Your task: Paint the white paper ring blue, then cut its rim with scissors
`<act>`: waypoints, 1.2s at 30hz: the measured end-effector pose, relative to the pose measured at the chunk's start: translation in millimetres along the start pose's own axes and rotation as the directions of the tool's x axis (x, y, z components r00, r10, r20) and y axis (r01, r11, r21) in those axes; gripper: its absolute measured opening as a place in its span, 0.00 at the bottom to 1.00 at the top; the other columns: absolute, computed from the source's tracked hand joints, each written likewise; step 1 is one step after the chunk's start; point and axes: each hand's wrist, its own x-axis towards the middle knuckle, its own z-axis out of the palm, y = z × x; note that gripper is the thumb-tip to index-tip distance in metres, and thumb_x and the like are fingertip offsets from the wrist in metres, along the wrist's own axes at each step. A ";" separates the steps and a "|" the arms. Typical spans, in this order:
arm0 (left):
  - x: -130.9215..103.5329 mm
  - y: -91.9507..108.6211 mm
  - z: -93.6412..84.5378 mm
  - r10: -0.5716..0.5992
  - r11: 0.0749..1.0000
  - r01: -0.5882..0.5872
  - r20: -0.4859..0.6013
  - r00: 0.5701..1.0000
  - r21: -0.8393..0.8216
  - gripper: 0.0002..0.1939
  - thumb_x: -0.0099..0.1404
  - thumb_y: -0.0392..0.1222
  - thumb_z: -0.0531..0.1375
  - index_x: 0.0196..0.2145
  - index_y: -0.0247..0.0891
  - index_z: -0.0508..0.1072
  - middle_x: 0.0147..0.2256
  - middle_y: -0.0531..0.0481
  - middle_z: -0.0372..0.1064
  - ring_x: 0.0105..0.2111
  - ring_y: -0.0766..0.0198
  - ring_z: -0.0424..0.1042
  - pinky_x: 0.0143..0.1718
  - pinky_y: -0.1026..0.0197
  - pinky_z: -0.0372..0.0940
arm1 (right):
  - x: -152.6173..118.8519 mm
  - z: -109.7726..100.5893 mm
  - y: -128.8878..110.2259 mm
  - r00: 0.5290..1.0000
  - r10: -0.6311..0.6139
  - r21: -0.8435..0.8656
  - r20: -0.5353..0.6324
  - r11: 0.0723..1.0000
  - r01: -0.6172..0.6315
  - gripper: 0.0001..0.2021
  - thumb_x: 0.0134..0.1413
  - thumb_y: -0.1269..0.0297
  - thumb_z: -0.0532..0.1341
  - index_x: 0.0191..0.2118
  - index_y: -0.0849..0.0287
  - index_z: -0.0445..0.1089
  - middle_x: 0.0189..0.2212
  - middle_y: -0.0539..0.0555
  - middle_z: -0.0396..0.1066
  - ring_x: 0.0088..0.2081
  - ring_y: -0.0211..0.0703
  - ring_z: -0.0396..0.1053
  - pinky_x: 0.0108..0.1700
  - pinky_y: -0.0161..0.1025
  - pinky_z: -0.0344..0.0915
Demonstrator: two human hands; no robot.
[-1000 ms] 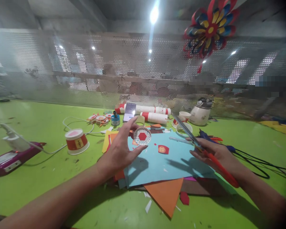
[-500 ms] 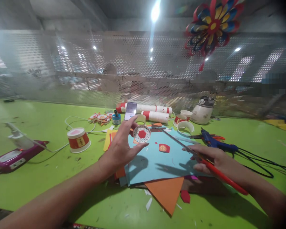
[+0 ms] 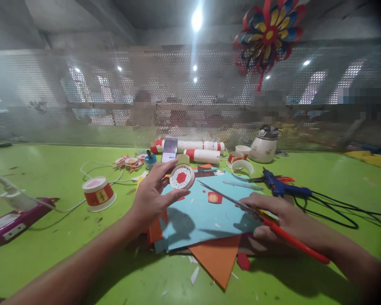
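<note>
Between the thumb and fingers of my left hand (image 3: 157,190) is a small round white disc (image 3: 181,177), a paper-cup base by its look, with a red hexagon and small dark marks on its face. My right hand (image 3: 273,216) is closed around long-bladed scissors (image 3: 233,199) with red handles; the blades point up and left toward the disc, apart from it. Beneath both hands lies a light blue paper sheet (image 3: 206,228). A red paper piece with a gold emblem (image 3: 215,198) rests on it. Orange paper (image 3: 217,260) sticks out below, beside a red hexagon cutout (image 3: 243,261).
A blue glue gun (image 3: 285,188) with a black cord lies right. A red and white paper cup (image 3: 99,194) and purple power strip (image 3: 17,220) stand left. Behind are a phone (image 3: 169,150), a blue bottle (image 3: 150,161), white tubes (image 3: 203,156), a cut cup ring (image 3: 242,169) and a jug (image 3: 264,146).
The disc has tilted in my left hand, so its side wall shows more. The scissors' tips have come a little nearer to it. The whole view has shifted slightly.
</note>
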 end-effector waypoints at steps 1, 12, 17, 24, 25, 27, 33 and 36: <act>0.3 1.4 -0.5 -0.017 1.000 0.017 0.006 1.000 -0.009 0.30 0.55 0.45 0.72 0.54 0.40 0.72 0.55 0.43 0.66 0.56 0.52 0.69 0.60 0.47 0.66 | -0.6 0.8 -0.5 1.000 -0.003 -0.003 0.001 1.000 0.003 0.25 0.54 0.46 0.63 0.53 0.53 0.72 0.49 0.58 0.73 0.49 0.58 0.71 0.51 0.50 0.66; -1.5 0.2 1.3 -0.263 0.927 0.274 0.077 0.962 -0.258 0.28 0.49 0.47 0.76 0.48 0.39 0.78 0.51 0.42 0.75 0.48 0.51 0.75 0.41 0.57 0.76 | -1.1 7.2 -14.5 1.000 -0.020 -0.042 -0.018 0.999 0.020 0.26 0.53 0.40 0.63 0.48 0.56 0.75 0.40 0.58 0.73 0.39 0.51 0.69 0.42 0.43 0.65; 0.1 2.5 1.8 -0.231 0.939 0.244 0.084 0.969 -0.242 0.27 0.48 0.44 0.76 0.46 0.38 0.78 0.48 0.42 0.76 0.47 0.53 0.75 0.43 0.58 0.75 | -0.6 6.7 -19.6 1.000 -0.024 -0.027 -0.002 0.999 0.024 0.24 0.54 0.43 0.63 0.48 0.57 0.75 0.39 0.57 0.73 0.39 0.49 0.69 0.42 0.42 0.64; -0.2 3.6 -0.5 -0.156 0.977 0.169 0.103 0.982 -0.134 0.26 0.52 0.44 0.74 0.48 0.38 0.75 0.49 0.44 0.74 0.50 0.55 0.73 0.53 0.54 0.68 | 0.2 10.8 -11.2 1.000 -0.013 0.057 -0.012 0.998 0.013 0.22 0.53 0.48 0.64 0.48 0.58 0.75 0.40 0.57 0.75 0.40 0.51 0.71 0.42 0.42 0.67; -0.1 5.0 -0.8 -0.178 0.976 0.190 0.114 0.977 -0.108 0.27 0.55 0.46 0.73 0.50 0.38 0.74 0.50 0.43 0.73 0.50 0.54 0.72 0.52 0.54 0.68 | 0.5 11.5 -9.5 1.000 -0.011 0.085 -0.005 0.996 0.012 0.21 0.54 0.49 0.64 0.48 0.58 0.75 0.41 0.57 0.76 0.41 0.51 0.72 0.43 0.42 0.67; 0.3 8.3 -1.4 -0.239 0.968 0.249 0.162 0.957 -0.043 0.29 0.60 0.51 0.68 0.56 0.38 0.71 0.51 0.41 0.72 0.48 0.55 0.72 0.49 0.53 0.69 | 1.6 12.7 -6.9 1.000 -0.016 0.118 0.000 0.993 0.016 0.20 0.55 0.50 0.63 0.49 0.58 0.75 0.42 0.57 0.76 0.42 0.52 0.73 0.43 0.42 0.68; 0.0 8.8 -0.8 -0.346 0.928 0.373 0.315 0.884 -0.027 0.27 0.65 0.58 0.62 0.55 0.39 0.72 0.48 0.42 0.70 0.43 0.57 0.70 0.44 0.54 0.66 | 4.5 13.4 -6.1 1.000 -0.019 0.092 0.000 0.996 0.019 0.23 0.56 0.45 0.61 0.48 0.57 0.75 0.40 0.57 0.76 0.40 0.52 0.72 0.42 0.43 0.68; -0.9 3.5 0.2 -0.365 0.898 0.422 0.325 0.872 -0.124 0.27 0.61 0.61 0.65 0.49 0.37 0.73 0.41 0.45 0.69 0.38 0.61 0.69 0.42 0.55 0.64 | 4.8 13.1 -7.0 1.000 0.008 0.086 0.008 0.996 -0.008 0.23 0.56 0.44 0.61 0.46 0.59 0.75 0.36 0.57 0.74 0.36 0.49 0.71 0.38 0.41 0.67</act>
